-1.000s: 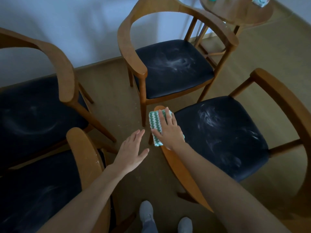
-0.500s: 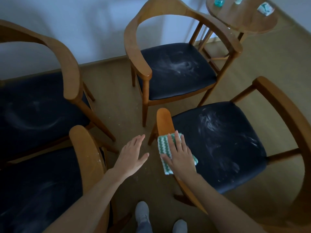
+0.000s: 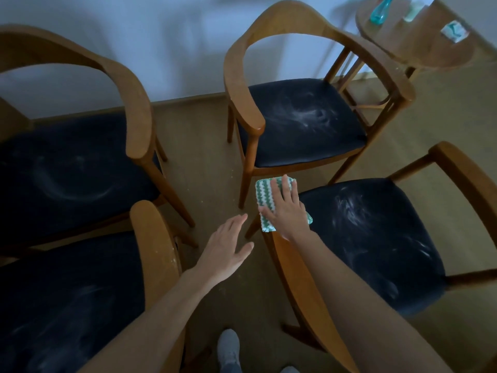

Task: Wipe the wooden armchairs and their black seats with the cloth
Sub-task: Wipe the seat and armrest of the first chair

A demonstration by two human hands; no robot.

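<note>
1. While white dusty smears are showing on all four black seats, the job is looking far from finished. The near right seat [image 3: 371,238], the far seat [image 3: 304,122], the upper left seat [image 3: 67,179] and the near left seat [image 3: 67,305] are all carrying streaks, so I am judging that none is wiped clean yet.
2. Wiping is going on at the front end of the right chair's armrest [image 3: 301,278]. Whether the other wooden frames are done I cannot tell, though pale specks are showing on the left chair's armrest [image 3: 158,246].
3. The right hand [image 3: 287,214] is lying flat, fingers straight and close together, pressing the cloth [image 3: 265,195] down onto that armrest tip.
4. The cloth is sitting under the palm and fingers. Its green-and-white striped part is sticking out on the thumb side, and a corner is peeking out toward the seat.
5. The left hand [image 3: 228,247] is hanging open and empty, fingers loosely spread. It is above the floor [image 3: 204,157], just beside the right hand and apart from the cloth.
</note>
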